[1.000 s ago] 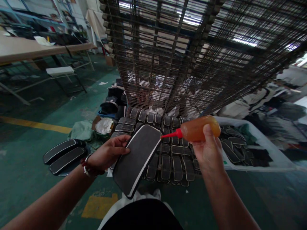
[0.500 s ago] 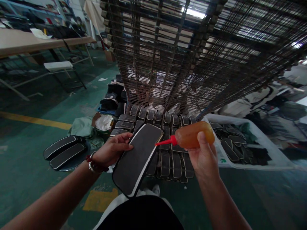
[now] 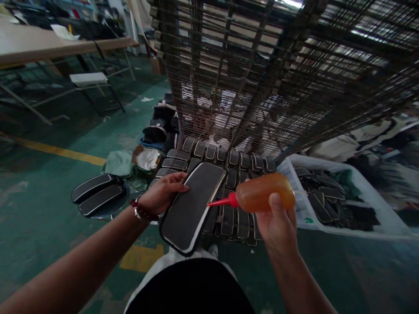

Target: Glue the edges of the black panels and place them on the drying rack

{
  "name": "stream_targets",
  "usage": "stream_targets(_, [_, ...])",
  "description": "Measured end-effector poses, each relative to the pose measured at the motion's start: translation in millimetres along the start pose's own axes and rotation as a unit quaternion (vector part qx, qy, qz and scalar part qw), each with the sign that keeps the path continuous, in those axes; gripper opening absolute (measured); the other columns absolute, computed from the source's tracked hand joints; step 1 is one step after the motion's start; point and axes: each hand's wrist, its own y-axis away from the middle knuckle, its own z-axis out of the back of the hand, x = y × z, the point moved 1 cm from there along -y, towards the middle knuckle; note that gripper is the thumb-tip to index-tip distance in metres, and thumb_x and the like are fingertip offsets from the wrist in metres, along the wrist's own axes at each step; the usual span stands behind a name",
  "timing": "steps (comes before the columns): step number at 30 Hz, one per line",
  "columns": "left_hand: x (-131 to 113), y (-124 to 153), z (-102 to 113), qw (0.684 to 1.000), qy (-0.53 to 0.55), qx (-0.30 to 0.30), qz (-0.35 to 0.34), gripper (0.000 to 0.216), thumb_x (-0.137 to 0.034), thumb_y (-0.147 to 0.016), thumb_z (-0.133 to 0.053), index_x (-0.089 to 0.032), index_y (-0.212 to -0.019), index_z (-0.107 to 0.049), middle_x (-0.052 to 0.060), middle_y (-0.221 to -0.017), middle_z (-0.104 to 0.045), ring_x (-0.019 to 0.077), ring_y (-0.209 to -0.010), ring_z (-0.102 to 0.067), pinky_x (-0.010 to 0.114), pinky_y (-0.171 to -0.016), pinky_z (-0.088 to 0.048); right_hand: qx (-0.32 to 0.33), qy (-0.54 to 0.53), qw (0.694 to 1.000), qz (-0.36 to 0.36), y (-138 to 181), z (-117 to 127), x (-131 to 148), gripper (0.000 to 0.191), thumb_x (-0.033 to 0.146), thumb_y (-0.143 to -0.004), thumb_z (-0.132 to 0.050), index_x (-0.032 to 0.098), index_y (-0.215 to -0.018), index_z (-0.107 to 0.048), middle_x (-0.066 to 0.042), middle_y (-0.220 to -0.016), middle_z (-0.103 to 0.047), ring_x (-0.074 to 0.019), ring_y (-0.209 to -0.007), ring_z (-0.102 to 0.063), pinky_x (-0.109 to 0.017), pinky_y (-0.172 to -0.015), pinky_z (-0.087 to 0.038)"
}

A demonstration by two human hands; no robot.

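Note:
My left hand grips the left edge of a dark oblong panel with a white border and rounded corners, thumb on its face. It is held tilted in front of my lap. In my right hand is a squeeze bottle of amber liquid, lying nearly level, fingers wrapped round it. Its red nozzle points left, with the tip at the panel's right border. Along that border, above the tip, the white strip looks yellowish and wet; below, it is plain white.
Rows of similar panels lie on a wire rack right ahead, under raised wire shelves. A white bin of dark pieces stands at the right. Two panels rest on a round stool at the left. Behind is a table.
The nozzle tip has slid down along the panel's right border, and the yellowish stretch has grown longer. The whole view has shifted slightly; both hands keep their hold.

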Motion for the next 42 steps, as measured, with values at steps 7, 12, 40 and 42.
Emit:
stream_targets(7, [-0.8,-7.2,1.6,0.999,0.005,-0.033,0.0,0.029,0.0,-0.065,-0.069,-0.013,-0.09,-0.065,0.004,-0.072,-0.071,0.0178,-0.054,-0.068,0.027,-0.049,-0.059,0.052,-0.015,0.999,-0.002,7.3,-0.5,-5.1,0.047,0.037,-0.079,-0.08,0.025,-0.122,-0.064,-0.008,-0.105,-0.074,-0.03,-0.102,-0.071,-0.054,-0.096,-0.056])
stream_targets(12, [-5.3,-8.8,-0.7,0.996,0.011,-0.082,-0.012,0.027,0.003,-0.066,-0.065,-0.014,-0.087,-0.065,0.003,-0.067,-0.069,0.0183,-0.051,-0.067,0.027,-0.045,-0.057,0.085,-0.001,0.996,-0.008,12.9,0.7,-8.3,0.048,0.04,-0.078,-0.081,0.023,-0.12,-0.064,-0.011,-0.104,-0.074,-0.0316,-0.102,-0.07,-0.057,-0.093,-0.056])
stream_targets(40, [3.6,-5.9,7.5,0.95,0.259,-0.174,0.024,0.023,0.0,-0.078,-0.047,-0.008,-0.092,-0.063,0.007,-0.057,-0.068,0.0212,-0.049,-0.069,0.03,-0.05,-0.06,0.005,-0.011,0.997,0.08,5.5,2.1,-10.5,0.048,0.04,-0.08,-0.079,0.027,-0.123,-0.063,-0.007,-0.126,-0.067,-0.0301,-0.121,-0.062,-0.053,-0.102,-0.052])
stream_targets(42, [8.5,-6.7,7.1,0.944,0.271,-0.187,0.014,0.022,0.002,-0.079,-0.047,-0.009,-0.092,-0.061,0.007,-0.059,-0.069,0.0196,-0.049,-0.069,0.028,-0.05,-0.06,0.004,-0.012,0.996,0.084,4.7,3.0,-11.4,0.046,0.04,-0.08,-0.079,0.027,-0.121,-0.063,-0.008,-0.126,-0.067,-0.0309,-0.123,-0.06,-0.054,-0.101,-0.052])
